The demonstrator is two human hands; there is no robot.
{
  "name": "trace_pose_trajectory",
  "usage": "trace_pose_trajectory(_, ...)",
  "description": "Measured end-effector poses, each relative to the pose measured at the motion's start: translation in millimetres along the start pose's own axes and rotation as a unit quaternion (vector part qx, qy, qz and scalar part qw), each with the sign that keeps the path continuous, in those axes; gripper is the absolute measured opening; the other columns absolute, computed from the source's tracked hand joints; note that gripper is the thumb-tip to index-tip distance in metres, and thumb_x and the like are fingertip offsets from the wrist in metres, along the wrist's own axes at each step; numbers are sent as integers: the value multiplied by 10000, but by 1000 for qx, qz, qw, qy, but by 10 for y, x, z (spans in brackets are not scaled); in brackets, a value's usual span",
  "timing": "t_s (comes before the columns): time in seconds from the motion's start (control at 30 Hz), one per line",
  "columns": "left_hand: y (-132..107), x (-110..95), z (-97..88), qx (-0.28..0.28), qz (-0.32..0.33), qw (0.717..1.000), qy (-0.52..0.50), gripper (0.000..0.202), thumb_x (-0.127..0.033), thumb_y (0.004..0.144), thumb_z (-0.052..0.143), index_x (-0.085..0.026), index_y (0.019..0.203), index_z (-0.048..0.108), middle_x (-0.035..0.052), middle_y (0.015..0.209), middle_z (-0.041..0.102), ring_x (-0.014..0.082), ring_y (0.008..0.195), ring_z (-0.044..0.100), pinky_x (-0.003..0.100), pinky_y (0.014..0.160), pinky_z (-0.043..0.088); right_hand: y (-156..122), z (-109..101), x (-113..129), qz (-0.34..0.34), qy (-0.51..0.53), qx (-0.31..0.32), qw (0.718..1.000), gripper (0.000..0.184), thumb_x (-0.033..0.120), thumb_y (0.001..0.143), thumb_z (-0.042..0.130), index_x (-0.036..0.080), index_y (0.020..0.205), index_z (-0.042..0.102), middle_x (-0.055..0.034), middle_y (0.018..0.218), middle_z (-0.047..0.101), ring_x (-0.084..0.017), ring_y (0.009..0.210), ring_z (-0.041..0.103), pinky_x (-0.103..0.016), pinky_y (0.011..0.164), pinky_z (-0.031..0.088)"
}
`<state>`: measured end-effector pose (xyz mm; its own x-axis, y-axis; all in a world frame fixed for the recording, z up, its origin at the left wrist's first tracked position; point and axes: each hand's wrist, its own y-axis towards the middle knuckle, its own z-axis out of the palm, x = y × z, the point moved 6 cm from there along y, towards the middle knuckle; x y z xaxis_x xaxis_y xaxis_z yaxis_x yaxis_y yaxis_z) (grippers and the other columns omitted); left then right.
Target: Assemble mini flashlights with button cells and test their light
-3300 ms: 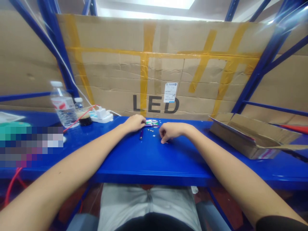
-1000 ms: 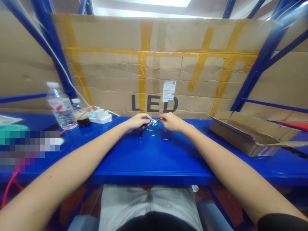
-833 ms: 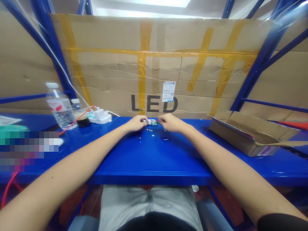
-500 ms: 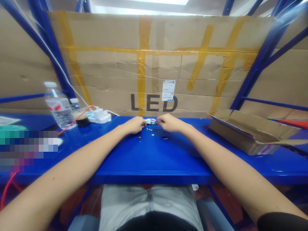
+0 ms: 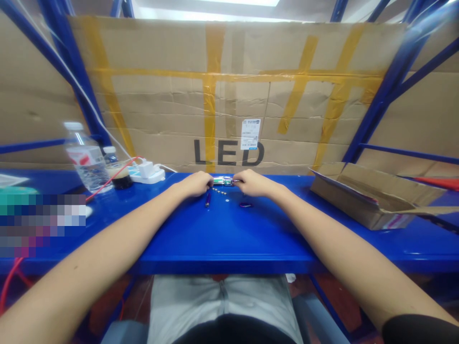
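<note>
While left hand (image 5: pixel 201 184) and right hand (image 5: pixel 251 182) curl, grip unclear, slim pieces (image 5: pixel 223 181) between them gleam silver and green

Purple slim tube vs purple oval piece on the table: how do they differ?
Pose: the purple slim tube points toward the person; the purple oval piece lies crosswise.
Shape: the tube looks straight, the oval piece rounded.
Place: the tube is nearest the left hand, the oval piece nearest the right hand.
Shared: purple, on the blue table.

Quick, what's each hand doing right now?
Left hand: curled by the shiny tubes; can't tell if holding anything.
Right hand: curled at their other end; can't tell either.
</note>
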<state>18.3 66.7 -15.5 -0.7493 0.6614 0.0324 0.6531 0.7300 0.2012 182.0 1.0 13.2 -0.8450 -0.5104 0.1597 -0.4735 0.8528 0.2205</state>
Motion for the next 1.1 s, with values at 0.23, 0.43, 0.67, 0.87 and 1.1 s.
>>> trace_pose_trajectory(0.23,16,0,-24,8,19,1000,-20,218,-110,769,577,-181,886,747,87,920,730,205,843,645,270,750,446,-1,5,5,-15,0,0,1000,220,207,915,477,159,738,600,-55,726,632,-135,643,500,-258,588,300)
trace_pose_trajectory(0.43,53,-20,-30,10,55,998,-12,233,-129,802,566,-162,910,770,89,936,734,195,878,641,263,808,446,-6,-3,10,-12,1,-2,1000,220,195,902,475,162,714,583,-46,689,609,-133,624,486,-261,575,290)
trace_pose_trajectory(0.67,37,-34,-52,-5,70,998,-1,251,-120,816,528,-167,868,769,92,892,730,195,839,627,279,801,441,-8,-7,11,-8,-11,2,1000,230,191,904,478,156,704,584,-57,696,615,-136,630,487,-264,588,294)
trace_pose_trajectory(0.87,48,-146,-42,3,81,997,-3,180,-77,762,563,-139,749,731,93,771,671,184,784,592,271,794,442,5,4,10,-13,-8,1,1000,216,192,905,488,149,754,635,-73,747,650,-143,656,500,-263,611,307)
trace_pose_trajectory(1.1,11,-176,-149,-28,78,996,-20,219,-84,760,546,-156,938,650,89,967,600,204,888,567,293,771,426,4,3,-5,-14,-11,1,1000,226,210,912,487,152,771,654,-73,738,653,-143,649,502,-266,615,307)
